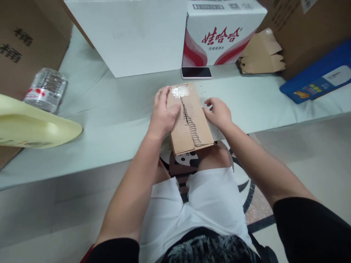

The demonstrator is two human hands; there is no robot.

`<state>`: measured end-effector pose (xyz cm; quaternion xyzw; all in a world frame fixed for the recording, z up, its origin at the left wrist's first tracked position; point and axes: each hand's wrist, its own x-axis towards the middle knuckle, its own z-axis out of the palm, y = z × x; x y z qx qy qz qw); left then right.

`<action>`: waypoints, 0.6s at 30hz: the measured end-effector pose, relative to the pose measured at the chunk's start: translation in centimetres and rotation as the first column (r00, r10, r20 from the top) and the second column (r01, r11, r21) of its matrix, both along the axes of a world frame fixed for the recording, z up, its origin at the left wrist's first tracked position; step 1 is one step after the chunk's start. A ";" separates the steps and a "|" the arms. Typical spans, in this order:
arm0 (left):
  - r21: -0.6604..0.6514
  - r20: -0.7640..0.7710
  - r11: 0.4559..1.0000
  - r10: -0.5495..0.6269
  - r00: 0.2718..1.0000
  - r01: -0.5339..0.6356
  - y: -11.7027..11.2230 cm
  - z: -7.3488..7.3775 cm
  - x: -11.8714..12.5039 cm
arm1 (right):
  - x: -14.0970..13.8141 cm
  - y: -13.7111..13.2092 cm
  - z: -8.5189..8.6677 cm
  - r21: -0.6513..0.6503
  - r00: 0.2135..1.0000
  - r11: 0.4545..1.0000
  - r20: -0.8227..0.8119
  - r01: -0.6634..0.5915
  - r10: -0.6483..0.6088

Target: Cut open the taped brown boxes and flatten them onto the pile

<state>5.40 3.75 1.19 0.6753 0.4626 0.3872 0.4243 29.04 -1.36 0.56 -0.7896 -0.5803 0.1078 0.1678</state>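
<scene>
A small brown cardboard box [197, 109] lies at the table's front edge, its near end jutting out over my lap. Its top has a ragged torn seam down the middle and clear tape [181, 91] at the far end. My left hand [164, 113] is closed on the box's left side, thumb on top and fingers over the far left edge. At the right edge is my right hand [218, 111], its fingers curled and the thumb against or very near the box. What those fingertips pinch, if anything, is too small to make out.
Behind the box, a phone [196, 72] lies before a white-and-red carton [222, 40] and a large white box [137, 36]. Leftward are a water bottle [46, 89] and a yellow container [35, 124]. A cardboard piece [260, 54] and blue package [318, 78] are rightward.
</scene>
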 end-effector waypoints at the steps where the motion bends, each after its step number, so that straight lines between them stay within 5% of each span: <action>1: -0.005 -0.012 1.000 -0.003 1.000 0.003 -0.1 0.2 0.1 | -0.3 0.7 0.1 -0.073 0.998 0.997 0.061 -0.004 0.009; 4: -0.030 -0.032 1.000 0.003 0.999 -0.004 -0.4 0.5 0.2 | -1.0 1.8 0.2 -0.238 0.984 0.971 0.172 -0.010 0.052; 9: -0.033 0.040 0.999 0.011 0.999 -0.010 -0.4 -0.1 0.2 | 0.4 1.6 0.1 -0.206 0.973 0.979 0.227 -0.003 0.051; 12: -0.030 0.073 0.999 0.018 0.997 -0.016 -0.3 -0.8 0.3 | 2.3 0.9 1.5 0.057 0.981 0.993 0.157 0.105 -0.113; 14: -0.013 0.092 1.000 0.020 0.996 -0.019 -0.2 -1.1 0.3 | 2.6 0.4 3.3 0.354 0.989 0.923 -0.049 0.149 -0.141; 18: 0.016 0.125 1.000 -0.011 0.992 0.009 -0.2 -1.2 0.2 | -0.3 -0.3 6.8 0.695 0.882 0.718 -0.360 0.037 0.304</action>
